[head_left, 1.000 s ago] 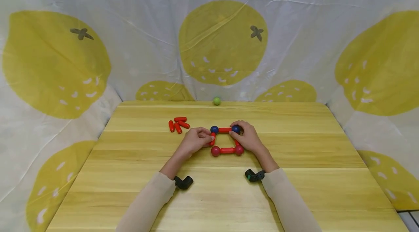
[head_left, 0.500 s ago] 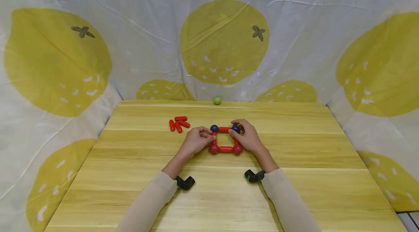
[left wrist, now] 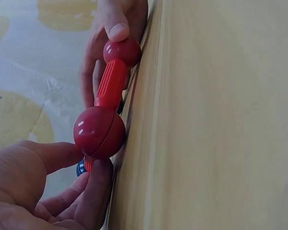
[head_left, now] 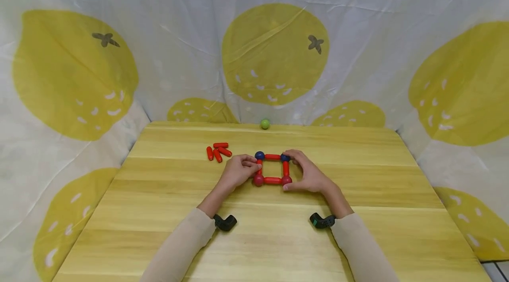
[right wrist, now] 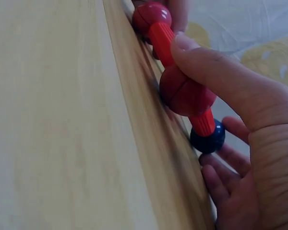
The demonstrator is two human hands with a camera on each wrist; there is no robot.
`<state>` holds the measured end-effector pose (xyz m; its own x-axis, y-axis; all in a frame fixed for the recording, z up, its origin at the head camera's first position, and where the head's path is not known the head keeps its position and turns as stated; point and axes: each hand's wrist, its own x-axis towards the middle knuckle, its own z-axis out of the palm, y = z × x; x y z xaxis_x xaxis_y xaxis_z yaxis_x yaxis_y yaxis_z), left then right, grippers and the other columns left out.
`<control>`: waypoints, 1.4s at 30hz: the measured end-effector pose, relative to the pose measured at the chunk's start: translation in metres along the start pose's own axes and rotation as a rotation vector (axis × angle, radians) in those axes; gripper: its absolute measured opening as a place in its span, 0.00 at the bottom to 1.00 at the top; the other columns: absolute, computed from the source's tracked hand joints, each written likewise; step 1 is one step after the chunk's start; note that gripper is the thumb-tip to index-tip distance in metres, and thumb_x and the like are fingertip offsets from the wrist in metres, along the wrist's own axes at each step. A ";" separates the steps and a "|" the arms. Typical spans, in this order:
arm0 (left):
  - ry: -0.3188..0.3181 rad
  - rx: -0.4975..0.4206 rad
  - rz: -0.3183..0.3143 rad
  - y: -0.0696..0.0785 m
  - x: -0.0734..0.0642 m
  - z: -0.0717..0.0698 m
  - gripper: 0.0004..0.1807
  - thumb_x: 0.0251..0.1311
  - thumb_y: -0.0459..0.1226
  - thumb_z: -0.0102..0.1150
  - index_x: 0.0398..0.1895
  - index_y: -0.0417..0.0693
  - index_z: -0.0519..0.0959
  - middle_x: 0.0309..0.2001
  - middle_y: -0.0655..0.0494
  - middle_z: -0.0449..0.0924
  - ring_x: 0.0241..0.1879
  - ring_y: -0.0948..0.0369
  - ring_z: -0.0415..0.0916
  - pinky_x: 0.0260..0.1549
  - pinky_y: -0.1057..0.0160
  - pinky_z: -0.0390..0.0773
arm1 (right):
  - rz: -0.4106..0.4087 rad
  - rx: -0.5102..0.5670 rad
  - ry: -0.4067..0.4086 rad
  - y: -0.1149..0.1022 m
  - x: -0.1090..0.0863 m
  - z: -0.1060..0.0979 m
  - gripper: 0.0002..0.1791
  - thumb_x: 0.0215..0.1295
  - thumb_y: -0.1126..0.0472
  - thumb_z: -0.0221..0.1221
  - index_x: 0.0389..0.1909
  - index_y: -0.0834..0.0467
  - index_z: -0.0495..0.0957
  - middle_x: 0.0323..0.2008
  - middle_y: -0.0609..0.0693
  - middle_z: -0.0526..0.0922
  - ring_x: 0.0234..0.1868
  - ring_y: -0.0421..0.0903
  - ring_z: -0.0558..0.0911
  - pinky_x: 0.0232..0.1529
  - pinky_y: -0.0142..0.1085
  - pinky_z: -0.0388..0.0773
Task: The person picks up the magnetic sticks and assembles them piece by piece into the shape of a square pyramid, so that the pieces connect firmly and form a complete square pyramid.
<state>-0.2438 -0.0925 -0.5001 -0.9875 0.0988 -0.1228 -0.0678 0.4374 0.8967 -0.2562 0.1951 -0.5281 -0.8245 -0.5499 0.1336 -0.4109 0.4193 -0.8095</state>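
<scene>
A square of red rods and balls lies on the table, with two blue balls (head_left: 260, 155) at its far corners and two dark red balls (head_left: 259, 180) at its near corners. With thumb and fingers my left hand (head_left: 238, 169) pinches the left red rod (head_left: 259, 167), close to the near-left ball (left wrist: 100, 132). My right hand (head_left: 312, 176) spans the right side of the square: its thumb presses on the near-right ball (right wrist: 185, 93), and its fingertips are at the far-right blue ball (right wrist: 209, 138). The right red rod (head_left: 286, 168) shows between them.
Several loose red rods (head_left: 218, 154) lie left of the square, beyond my left hand. A green ball (head_left: 265, 124) sits at the far edge of the wooden table (head_left: 254, 238). Behind hangs a lemon-print cloth (head_left: 199, 52).
The square has straightened, its near-left ball now meeting the left rod. My right hand has shifted from the far-right blue ball to span the right side. My left hand keeps its pinch.
</scene>
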 end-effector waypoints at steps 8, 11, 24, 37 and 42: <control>0.016 -0.009 0.051 -0.010 0.002 -0.008 0.15 0.65 0.45 0.69 0.48 0.45 0.85 0.38 0.54 0.89 0.34 0.62 0.87 0.36 0.64 0.86 | 0.038 -0.004 0.009 0.000 -0.002 0.003 0.57 0.48 0.49 0.81 0.78 0.49 0.61 0.77 0.49 0.60 0.75 0.53 0.66 0.76 0.54 0.62; 0.064 0.024 0.099 -0.015 0.004 -0.022 0.17 0.66 0.44 0.69 0.50 0.42 0.85 0.38 0.52 0.88 0.33 0.60 0.88 0.33 0.64 0.86 | 0.036 -0.006 0.006 -0.001 -0.002 0.002 0.57 0.48 0.48 0.81 0.78 0.49 0.61 0.77 0.48 0.60 0.75 0.52 0.65 0.77 0.53 0.62; 0.335 0.226 0.066 -0.049 0.009 -0.103 0.15 0.72 0.44 0.61 0.50 0.44 0.86 0.42 0.43 0.87 0.36 0.51 0.82 0.23 0.66 0.76 | 0.030 0.022 0.024 0.000 -0.003 0.005 0.55 0.48 0.51 0.82 0.77 0.47 0.63 0.77 0.49 0.61 0.76 0.52 0.64 0.77 0.56 0.61; 0.302 0.344 -0.022 -0.058 0.014 -0.123 0.23 0.68 0.44 0.64 0.59 0.38 0.80 0.46 0.40 0.88 0.48 0.46 0.86 0.47 0.47 0.85 | 0.012 0.030 0.033 0.001 0.002 0.006 0.56 0.46 0.51 0.82 0.76 0.47 0.64 0.77 0.47 0.62 0.75 0.51 0.65 0.76 0.54 0.63; 0.280 0.287 0.023 -0.054 0.006 -0.128 0.28 0.70 0.43 0.63 0.69 0.39 0.73 0.50 0.42 0.87 0.50 0.46 0.86 0.44 0.52 0.87 | 0.011 0.030 0.047 0.000 0.002 0.005 0.56 0.46 0.55 0.83 0.77 0.49 0.63 0.77 0.50 0.62 0.75 0.53 0.66 0.76 0.56 0.62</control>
<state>-0.2643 -0.2304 -0.4948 -0.9916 -0.1186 0.0523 -0.0416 0.6734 0.7381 -0.2559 0.1902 -0.5305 -0.8468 -0.5103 0.1504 -0.3902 0.4036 -0.8276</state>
